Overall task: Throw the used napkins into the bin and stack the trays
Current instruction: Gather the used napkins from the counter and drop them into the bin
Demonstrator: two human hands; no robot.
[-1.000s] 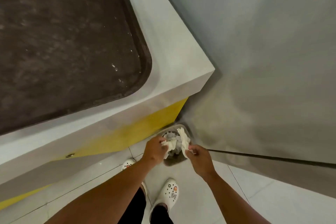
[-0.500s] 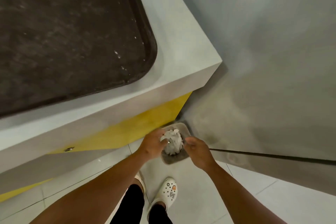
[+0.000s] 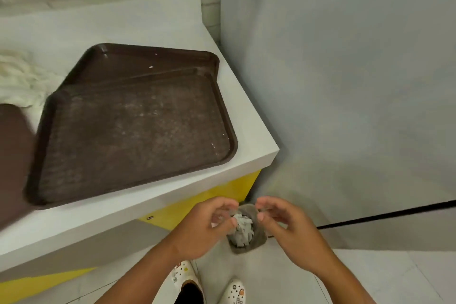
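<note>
Two brown trays (image 3: 133,131) overlap on the white counter (image 3: 249,131), far left. Both hands, left (image 3: 204,227) and right (image 3: 288,229), hover loosely open above the floor bin (image 3: 256,242), which holds crumpled napkins (image 3: 243,229).

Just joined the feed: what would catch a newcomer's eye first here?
Two brown trays overlap on the white counter, the near one lying partly on the far one. Below the counter's corner, the left hand and right hand hover over a small bin stuffed with white napkins.
</note>
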